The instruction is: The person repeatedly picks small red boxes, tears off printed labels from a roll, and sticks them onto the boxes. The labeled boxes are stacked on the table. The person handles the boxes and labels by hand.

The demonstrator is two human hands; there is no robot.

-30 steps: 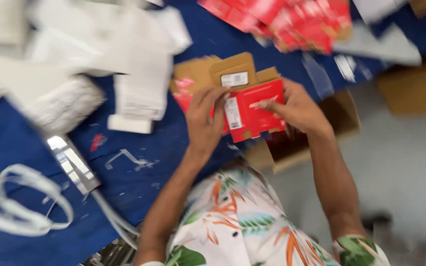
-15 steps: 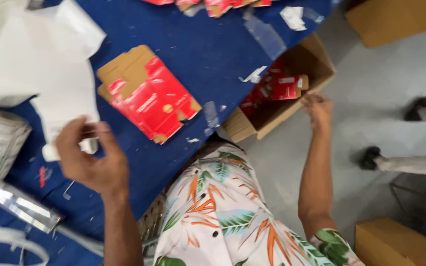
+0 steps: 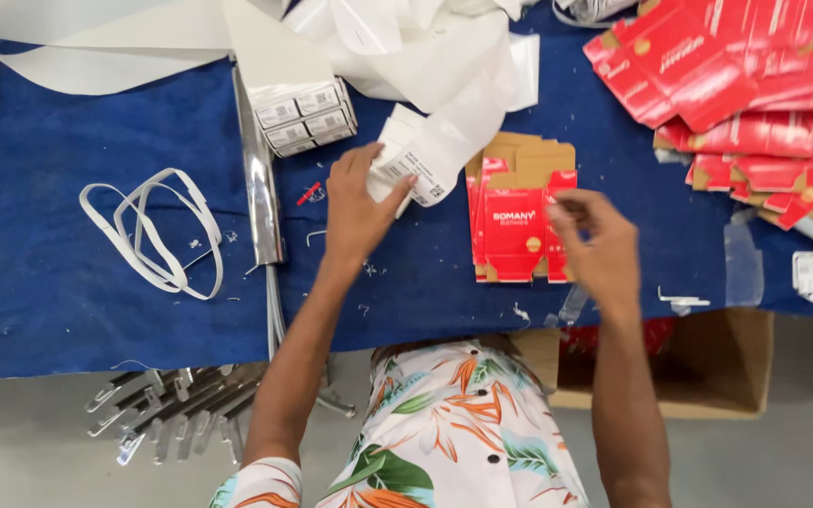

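While left hand (image 3: 358, 209) pinches white label sheet (image 3: 422, 174), red flat carton (image 3: 518, 229) beside.

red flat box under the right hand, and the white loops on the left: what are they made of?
Red flat box: looks like printed paperboard, brown unprinted flaps and crease lines showing, slight sheen. White loops: probably plastic strapping, thin flat bands holding springy curves on the blue cloth; could be stiff paper tape.

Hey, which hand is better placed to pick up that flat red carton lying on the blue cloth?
Probably the right hand: it hovers at the edge of the flat red carton, fingers pinched with nothing visible in them. The left hand is busy gripping white paper sheets.
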